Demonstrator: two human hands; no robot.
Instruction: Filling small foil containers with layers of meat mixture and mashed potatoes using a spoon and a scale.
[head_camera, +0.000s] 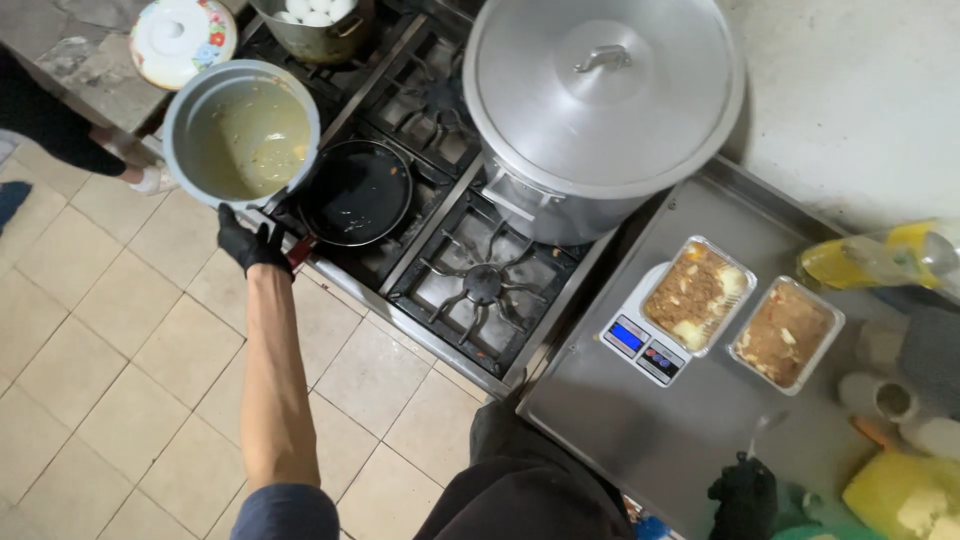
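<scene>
At the stove's front edge, seen from the head camera, we have our left hand (250, 243) in a black glove, closed around the handle of a grey pot (241, 133). We hold the pot tipped so that its mouth faces up toward the camera, showing a smear of yellowish-green residue on its inner wall. The pot hangs just above and to the left of a black frying pan (357, 192) that sits on the near-left burner of the gas stove (480, 290), and its rim overlaps the pan's edge in the picture.

Our right hand (743, 495), also gloved in black, is low at the right, over the steel counter (640, 420). It is curled shut around a slim utensil (760, 430) whose pale end points up toward the trays; we cannot tell what kind of utensil it is.

Ahead of that hand stand two foil trays of brown food: one tray (698, 295) rests on a small white kitchen scale (640, 345), the other tray (787, 335) just beside it on the counter. A large lidded aluminium stockpot (600, 110) fills the back-right burner.
</scene>
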